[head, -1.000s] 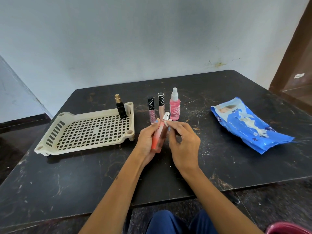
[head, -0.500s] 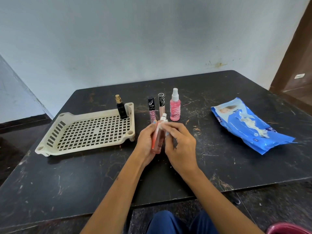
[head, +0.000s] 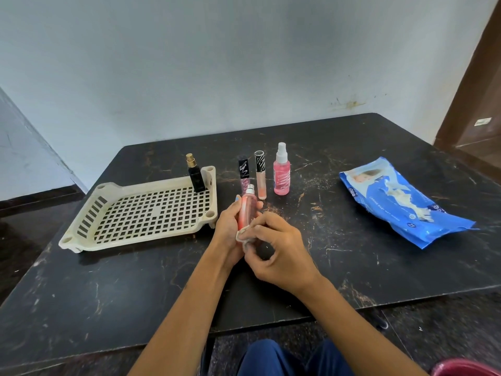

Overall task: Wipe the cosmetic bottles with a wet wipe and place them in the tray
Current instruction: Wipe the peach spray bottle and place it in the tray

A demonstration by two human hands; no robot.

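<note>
The orange-pink bottle [head: 247,210] sits tilted in your left hand [head: 229,229], fingers curled round it above the black table [head: 339,253], while your right hand [head: 279,253] pinches a wet wipe [head: 242,236] against its lower end. Just behind stand two slim tubes [head: 252,175] and a pink spray bottle [head: 282,173]. A black bottle [head: 195,176] stands in the cream tray [head: 81,229] at left; the blue wipes pack [head: 401,202] lies well apart at right.
</note>
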